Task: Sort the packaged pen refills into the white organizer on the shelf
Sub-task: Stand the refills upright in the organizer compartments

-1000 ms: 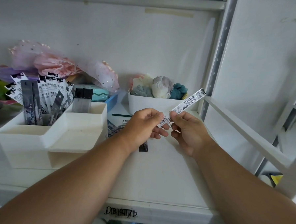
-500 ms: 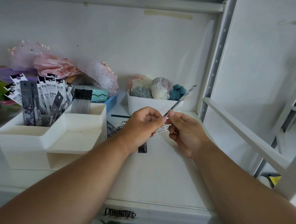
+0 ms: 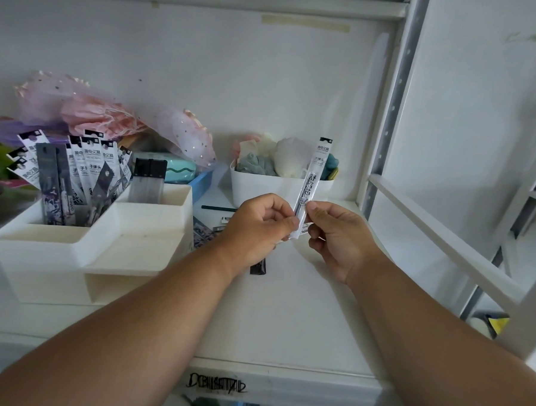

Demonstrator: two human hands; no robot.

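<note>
Turned upright since a second ago, the refill packet (image 3: pixel 312 180) is pinched low between both hands' fingers (image 3: pixel 292 224)

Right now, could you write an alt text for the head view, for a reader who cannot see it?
Two hands, left hand and right hand, pinch the lower end of a pen refill packet that stands nearly upright above a white shelf. To the left, a white organizer holds more refill packets.
</note>
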